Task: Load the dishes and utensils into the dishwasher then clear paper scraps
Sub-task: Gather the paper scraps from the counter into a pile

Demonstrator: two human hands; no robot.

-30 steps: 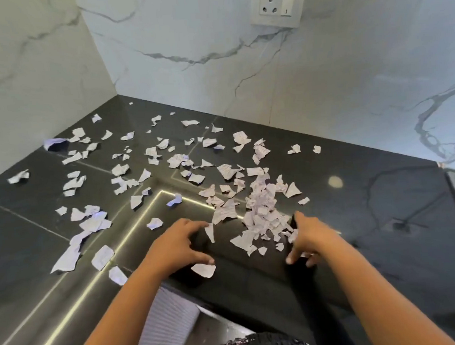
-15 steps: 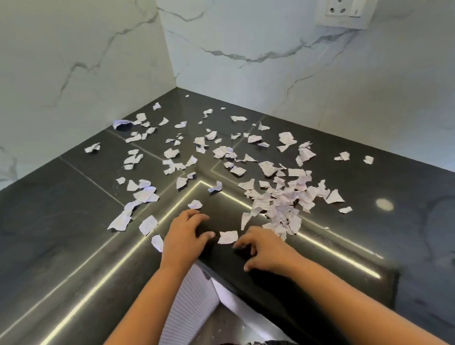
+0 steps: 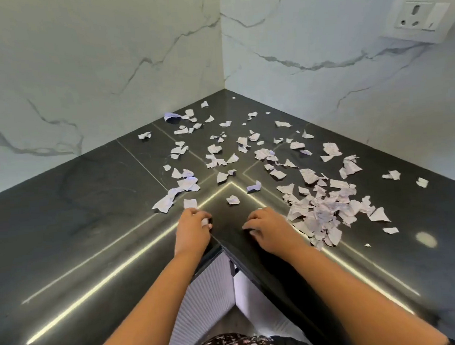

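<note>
My left hand (image 3: 192, 230) sits at centre frame on the glossy black stone counter (image 3: 89, 209), fingers curled and pinching a small white scrap (image 3: 205, 222). My right hand (image 3: 271, 231) lies just beside it, fingers bent against the counter; whether it holds anything I cannot tell. The torn white paper scraps (image 3: 323, 208) heap just right of it and scatter toward the white marble wall corner (image 3: 223, 64).

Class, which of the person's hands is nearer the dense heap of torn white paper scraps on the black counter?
Right. The right hand sits at the left edge of the dense heap of torn white paper scraps; the left hand, further left, pinches a scrap.
</note>
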